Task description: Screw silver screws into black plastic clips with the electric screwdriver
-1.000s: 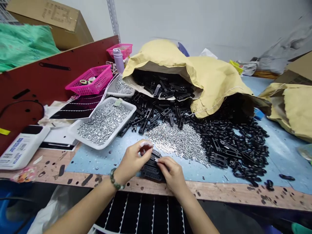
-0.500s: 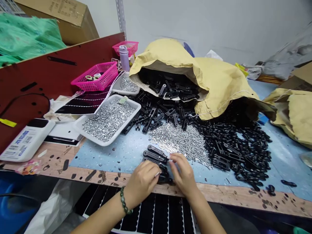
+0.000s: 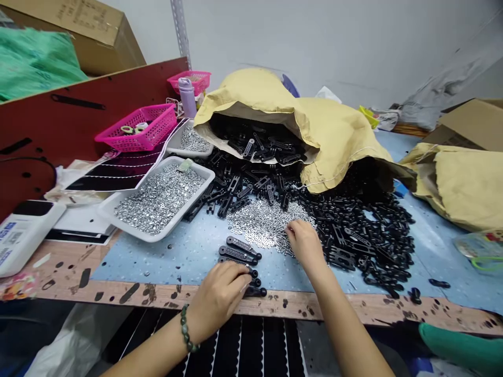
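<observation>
My left hand (image 3: 218, 293), with a green bead bracelet, lies over the near ends of several black plastic strips (image 3: 238, 255) set side by side on the blue mat (image 3: 165, 267), close to the table's wooden front edge (image 3: 165, 296). My right hand (image 3: 304, 243) reaches forward, its fingertips among a heap of silver screws and washers (image 3: 261, 222). Just right of that hand is a large heap of black plastic parts (image 3: 365, 246), which spills from a tan paper sack (image 3: 291, 141). The left hand's fingers partly hide the strips.
A white tray of silver washers (image 3: 157, 201) stands left of the heaps, with a smaller tray (image 3: 188, 140) behind it. Further left are a pink basket (image 3: 135, 128) and a purple bottle (image 3: 187, 98). Another paper sack (image 3: 459, 188) lies at the right.
My right hand has moved off the black strips, forward and right to the silver heap. The strips now lie spread on the mat, and my left hand stays over their near ends.
</observation>
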A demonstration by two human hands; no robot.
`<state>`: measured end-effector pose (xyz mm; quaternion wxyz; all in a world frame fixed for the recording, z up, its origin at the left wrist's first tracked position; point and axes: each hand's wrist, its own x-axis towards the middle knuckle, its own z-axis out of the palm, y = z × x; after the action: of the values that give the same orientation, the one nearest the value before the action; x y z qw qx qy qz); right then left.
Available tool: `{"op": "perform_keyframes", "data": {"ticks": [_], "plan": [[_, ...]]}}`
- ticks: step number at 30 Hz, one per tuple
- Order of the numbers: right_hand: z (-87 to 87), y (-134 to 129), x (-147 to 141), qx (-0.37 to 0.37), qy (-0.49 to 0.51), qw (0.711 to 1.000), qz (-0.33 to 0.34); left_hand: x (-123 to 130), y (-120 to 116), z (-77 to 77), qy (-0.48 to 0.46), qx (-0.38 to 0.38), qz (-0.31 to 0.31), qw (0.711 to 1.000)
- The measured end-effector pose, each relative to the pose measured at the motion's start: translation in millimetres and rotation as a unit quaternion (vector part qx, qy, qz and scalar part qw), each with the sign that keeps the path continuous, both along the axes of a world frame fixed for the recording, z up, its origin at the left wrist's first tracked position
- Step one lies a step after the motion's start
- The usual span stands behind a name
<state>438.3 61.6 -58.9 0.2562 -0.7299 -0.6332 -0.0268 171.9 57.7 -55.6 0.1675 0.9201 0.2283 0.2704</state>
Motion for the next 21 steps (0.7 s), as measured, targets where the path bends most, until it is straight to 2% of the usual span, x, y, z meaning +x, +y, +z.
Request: {"op": "perform_keyframes", "data": {"ticks": [4,7,9,11,15,21], "plan": [[6.8,-17,-5,0.032,0.072,0.997,-0.013,-13,2,-1.0,0.039,-0.009,0.037,0.999],[11.8,-37,-21,0.035,0.187,0.982,-0.017,-14,7,-2.9,0.078,-0.023,0.055,0.995],[14.9,-49,-36,0.019,0.279,0.96,0.008,-11,12,-5.1,0.095,-0.036,0.061,0.993],[17.4,-60,-53,-0.019,0.316,0.946,0.061,-8,15,-7.6,0.108,-0.047,0.06,0.991],[18.1,-75,-80,-0.103,0.268,0.945,0.155,-6,16,-11.4,0.128,-0.053,0.05,0.989],[20.8,-77,-94,-0.151,0.133,0.96,0.197,-7,15,-12.7,0.123,-0.049,0.048,0.99]]}}
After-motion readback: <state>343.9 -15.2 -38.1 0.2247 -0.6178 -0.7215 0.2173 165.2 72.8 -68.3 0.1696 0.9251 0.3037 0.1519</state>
